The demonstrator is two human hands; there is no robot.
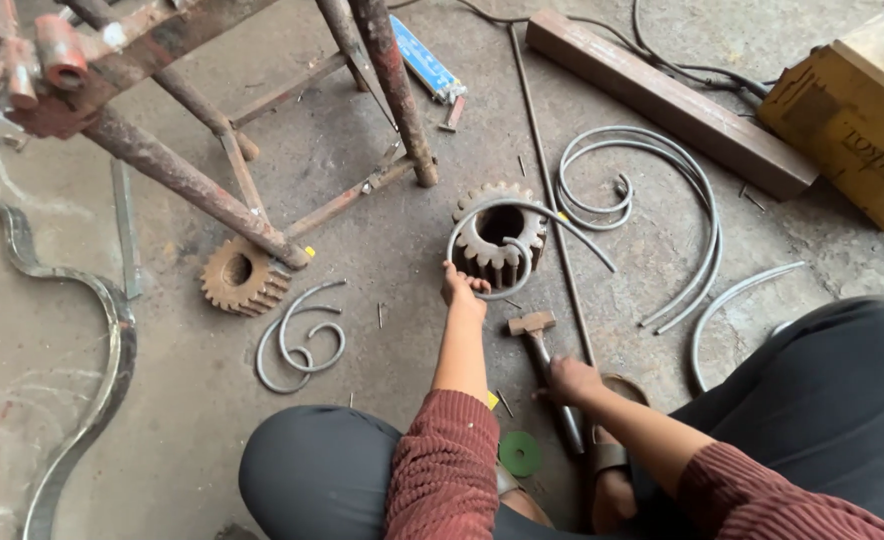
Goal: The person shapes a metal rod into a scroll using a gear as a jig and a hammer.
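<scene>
1. Rusted steel is everywhere on the concrete floor (382, 230) in the head view. I squat over it, and my left hand (460, 290) reaches forward to the curled steel scroll (507, 235) that lies over a rusty gear (500, 238) near the middle of the floor.

2. My left fingers (472, 284) are closed on the near end of the scroll, just at the gear's toothed rim. The scroll sits straight ahead of that hand, its tail sweeping off to the right.

3. My right hand (572, 380) is wrapped shut round the handle of a hammer (547, 365). The hammer's long axis runs away from me and slightly left, so its head lies on the floor close below the gear. The left hand is the nearer of the two to the scroll; the hammer head rests just short of it.

4. A long thin rod (552, 200) crosses the floor just right of the gear. Beyond it lie larger bent steel curves (662, 200), with a yellow box (852, 110) in the far right corner.

5. To the left are a second gear (242, 277) beside a rusty frame leg (187, 185), and a smaller scroll (302, 340). A green disc (519, 453) lies between my knees.
</scene>
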